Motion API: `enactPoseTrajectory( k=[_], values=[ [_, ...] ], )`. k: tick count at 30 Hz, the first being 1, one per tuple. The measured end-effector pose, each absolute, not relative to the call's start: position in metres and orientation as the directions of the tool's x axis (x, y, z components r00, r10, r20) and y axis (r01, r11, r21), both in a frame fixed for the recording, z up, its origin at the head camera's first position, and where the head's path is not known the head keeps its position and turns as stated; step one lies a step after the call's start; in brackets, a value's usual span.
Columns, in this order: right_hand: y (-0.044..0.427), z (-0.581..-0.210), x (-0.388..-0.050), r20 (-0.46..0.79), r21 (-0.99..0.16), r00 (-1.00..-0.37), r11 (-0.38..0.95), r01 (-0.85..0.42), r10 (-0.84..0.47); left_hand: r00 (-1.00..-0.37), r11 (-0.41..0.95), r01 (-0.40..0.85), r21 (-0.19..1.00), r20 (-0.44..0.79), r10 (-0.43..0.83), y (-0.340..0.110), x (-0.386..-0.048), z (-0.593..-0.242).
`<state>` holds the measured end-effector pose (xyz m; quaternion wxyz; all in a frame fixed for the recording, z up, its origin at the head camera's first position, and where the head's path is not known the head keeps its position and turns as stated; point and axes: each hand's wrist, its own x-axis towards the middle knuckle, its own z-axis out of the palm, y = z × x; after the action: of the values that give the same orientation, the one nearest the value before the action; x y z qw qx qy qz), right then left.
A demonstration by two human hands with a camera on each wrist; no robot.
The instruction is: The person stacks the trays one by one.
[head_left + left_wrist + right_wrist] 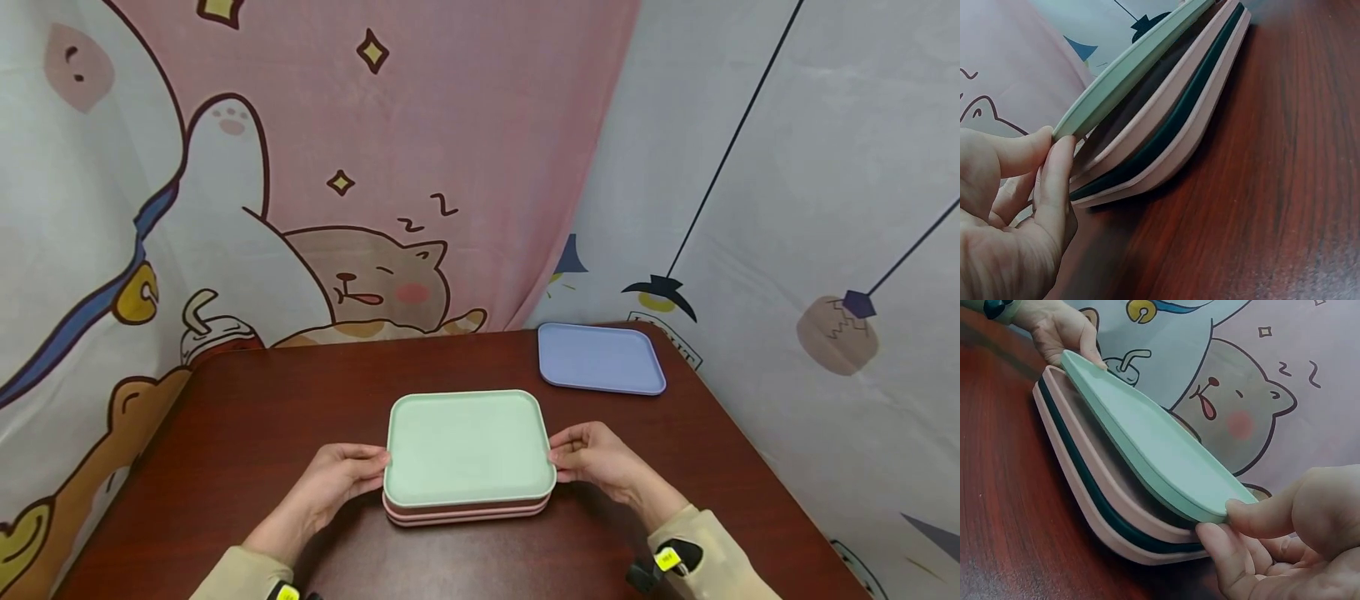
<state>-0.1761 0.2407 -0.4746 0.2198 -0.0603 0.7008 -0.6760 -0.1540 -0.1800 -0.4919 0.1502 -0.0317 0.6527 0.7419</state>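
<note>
A light green rectangular tray [471, 450] is held level by its two short sides, one hand at each end. My left hand [337, 479] pinches its left rim between thumb and fingers, and my right hand [602, 462] pinches the right rim likewise. Beneath it a stack rests on the table: a pink tray [1169, 87] on top, a dark green tray [1169, 128] in the middle and another pink tray [1200, 119] at the bottom. Both wrist views show a gap between the light green tray and the upper pink one.
A blue tray [600, 358] lies at the far right corner of the dark red-brown wooden table [300, 400]. Printed cloth [480, 125] with cartoon animals hangs behind the table and along its sides.
</note>
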Motion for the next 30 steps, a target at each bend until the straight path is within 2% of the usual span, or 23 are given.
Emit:
enactPoseTrajectory(
  k=[21, 30],
  values=[
    [0.2389, -0.4791, -0.1776, -0.246, -0.969, -0.893, 0.122, 0.216, -0.376, -0.955, -0.078, -0.265, 0.961, -0.250, 0.162, -0.1793, -0.1552, -0.4992],
    [0.2379, -0.4793, -0.1783, -0.241, -0.970, -0.897, 0.129, 0.207, -0.372, -0.961, -0.027, -0.254, 0.967, -0.249, 0.123, -0.1780, -0.1557, -0.4976]
  ],
)
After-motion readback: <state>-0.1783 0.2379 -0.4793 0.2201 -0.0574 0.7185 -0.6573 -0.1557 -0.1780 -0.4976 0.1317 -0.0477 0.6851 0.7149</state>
